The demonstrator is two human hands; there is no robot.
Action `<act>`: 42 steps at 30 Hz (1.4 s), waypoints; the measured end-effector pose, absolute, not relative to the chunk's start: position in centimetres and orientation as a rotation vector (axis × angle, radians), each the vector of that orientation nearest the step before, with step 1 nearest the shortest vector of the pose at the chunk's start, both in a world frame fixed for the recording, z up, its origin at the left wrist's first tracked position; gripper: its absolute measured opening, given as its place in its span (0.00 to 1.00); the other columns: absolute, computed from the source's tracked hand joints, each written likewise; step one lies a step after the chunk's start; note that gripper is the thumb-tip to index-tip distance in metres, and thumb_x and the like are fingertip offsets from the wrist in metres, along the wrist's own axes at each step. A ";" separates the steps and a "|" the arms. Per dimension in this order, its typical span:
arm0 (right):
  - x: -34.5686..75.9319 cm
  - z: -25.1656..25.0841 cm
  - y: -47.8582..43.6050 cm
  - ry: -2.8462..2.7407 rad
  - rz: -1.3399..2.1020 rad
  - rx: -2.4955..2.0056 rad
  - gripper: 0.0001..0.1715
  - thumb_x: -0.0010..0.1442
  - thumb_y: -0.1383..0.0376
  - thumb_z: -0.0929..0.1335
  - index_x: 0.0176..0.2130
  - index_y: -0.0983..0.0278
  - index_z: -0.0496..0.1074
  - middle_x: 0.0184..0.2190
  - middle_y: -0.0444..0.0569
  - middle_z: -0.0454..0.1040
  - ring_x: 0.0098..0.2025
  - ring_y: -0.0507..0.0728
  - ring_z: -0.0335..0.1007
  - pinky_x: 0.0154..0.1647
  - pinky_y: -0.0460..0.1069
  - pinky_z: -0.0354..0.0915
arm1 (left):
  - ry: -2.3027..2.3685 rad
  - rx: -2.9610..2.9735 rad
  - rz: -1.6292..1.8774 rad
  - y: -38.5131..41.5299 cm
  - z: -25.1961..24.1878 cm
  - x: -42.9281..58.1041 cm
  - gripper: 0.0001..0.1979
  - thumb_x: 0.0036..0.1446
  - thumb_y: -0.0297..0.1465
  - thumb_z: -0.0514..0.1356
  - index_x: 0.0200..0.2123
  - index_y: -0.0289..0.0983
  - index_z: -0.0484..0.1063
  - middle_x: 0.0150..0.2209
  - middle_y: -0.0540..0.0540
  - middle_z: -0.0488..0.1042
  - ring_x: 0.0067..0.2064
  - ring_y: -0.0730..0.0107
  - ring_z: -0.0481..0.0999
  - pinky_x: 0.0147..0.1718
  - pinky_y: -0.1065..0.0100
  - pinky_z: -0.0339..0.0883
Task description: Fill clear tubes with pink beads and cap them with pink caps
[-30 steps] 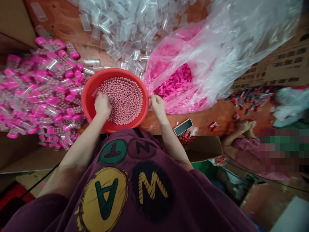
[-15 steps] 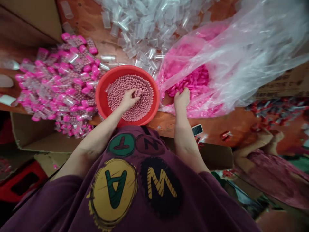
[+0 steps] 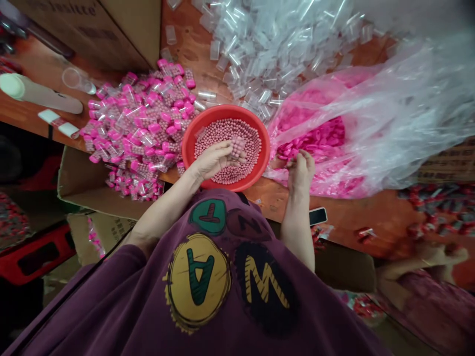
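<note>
Head view, monitored remotely: I take the red basin (image 3: pixel 188 148) as reference. Its near rim sits close to the printed shirt front (image 3: pixel 208 247), by the edge of the table (image 3: pixel 272 206). The right hand (image 3: pixel 302 170) stands just right of the basin, outside the rim, with its fingers bent inward at the near edge of the pink pieces (image 3: pixel 324 136); I cannot tell whether it grips one. The left hand (image 3: pixel 214 159) reaches over the basin's left side, thumb and fingers closed about a clear container (image 3: pixel 237 147) with beads inside. That container is over the basin's middle, above the loose beads (image 3: pixel 254 148); I cannot settle its long axis.

Governing relation, in my judgement: the basin's right rim separates container from right hand. From the right hand, the container lies leftward and slightly farther off. That same hand is the nearer to the pink pieces, which lie right of the basin, partly under a plastic bag (image 3: pixel 404 123).

Left of the basin I log heaped pink-capped containers (image 3: pixel 144 121); beyond its far rim, scattered clear tubes (image 3: pixel 274 59).
</note>
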State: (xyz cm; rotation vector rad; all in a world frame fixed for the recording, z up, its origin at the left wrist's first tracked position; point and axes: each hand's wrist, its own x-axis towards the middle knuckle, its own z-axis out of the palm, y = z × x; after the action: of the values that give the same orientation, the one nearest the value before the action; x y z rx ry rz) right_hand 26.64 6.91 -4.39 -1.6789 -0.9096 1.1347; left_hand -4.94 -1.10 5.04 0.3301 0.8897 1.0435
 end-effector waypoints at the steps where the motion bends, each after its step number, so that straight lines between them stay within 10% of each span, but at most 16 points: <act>1: 26.1 -3.8 6.1 -0.890 1.200 -1.590 0.29 0.56 0.47 0.77 0.50 0.57 0.72 0.26 0.33 0.66 0.25 0.51 0.64 0.32 0.51 0.73 | 0.880 0.320 1.041 -1.1 5.4 -4.8 0.16 0.70 0.39 0.68 0.54 0.34 0.80 0.43 0.39 0.87 0.47 0.58 0.89 0.46 0.62 0.81; 12: 19.2 4.9 3.0 -1.517 1.174 -1.330 0.28 0.70 0.36 0.72 0.56 0.51 0.81 0.54 0.49 0.83 0.57 0.62 0.82 0.59 0.64 0.82 | 0.899 0.350 0.918 -1.7 7.9 -3.6 0.17 0.74 0.43 0.63 0.47 0.34 0.80 0.34 0.44 0.80 0.30 0.70 0.81 0.30 0.67 0.75; 23: 15.7 5.3 1.4 -1.566 1.483 -1.203 0.31 0.70 0.35 0.73 0.57 0.51 0.74 0.41 0.44 0.81 0.33 0.54 0.78 0.37 0.54 0.82 | 1.007 0.368 0.879 -2.4 7.7 -4.6 0.14 0.72 0.37 0.67 0.34 0.35 0.76 0.28 0.49 0.72 0.24 0.78 0.70 0.19 0.75 0.54; 28: 15.1 6.1 1.0 -1.703 1.396 -1.180 0.30 0.71 0.35 0.72 0.52 0.55 0.78 0.48 0.48 0.84 0.45 0.58 0.82 0.52 0.58 0.82 | 1.008 0.411 0.870 -2.7 7.8 -4.7 0.15 0.73 0.37 0.66 0.33 0.35 0.73 0.25 0.51 0.70 0.21 0.80 0.66 0.18 0.75 0.53; 37: 16.9 4.4 2.1 -2.069 0.879 -1.326 0.23 0.77 0.45 0.68 0.52 0.58 0.82 0.51 0.56 0.85 0.53 0.65 0.81 0.62 0.66 0.77 | 1.083 0.380 0.885 -3.3 6.2 -4.9 0.11 0.73 0.35 0.66 0.38 0.34 0.78 0.31 0.48 0.78 0.26 0.79 0.74 0.25 0.76 0.64; 42: 16.6 3.5 2.1 -1.748 1.247 -1.334 0.31 0.73 0.36 0.69 0.56 0.56 0.81 0.48 0.50 0.85 0.45 0.60 0.81 0.53 0.61 0.81 | 1.031 0.324 0.927 -3.6 5.7 -4.3 0.09 0.68 0.32 0.72 0.45 0.34 0.79 0.37 0.49 0.82 0.29 0.78 0.79 0.32 0.74 0.71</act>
State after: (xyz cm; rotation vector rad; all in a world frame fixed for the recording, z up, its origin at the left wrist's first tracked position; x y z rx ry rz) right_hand 16.60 2.07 3.47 -1.3339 -1.7479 1.2465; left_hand -4.29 -3.63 5.67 0.3244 1.0311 0.9273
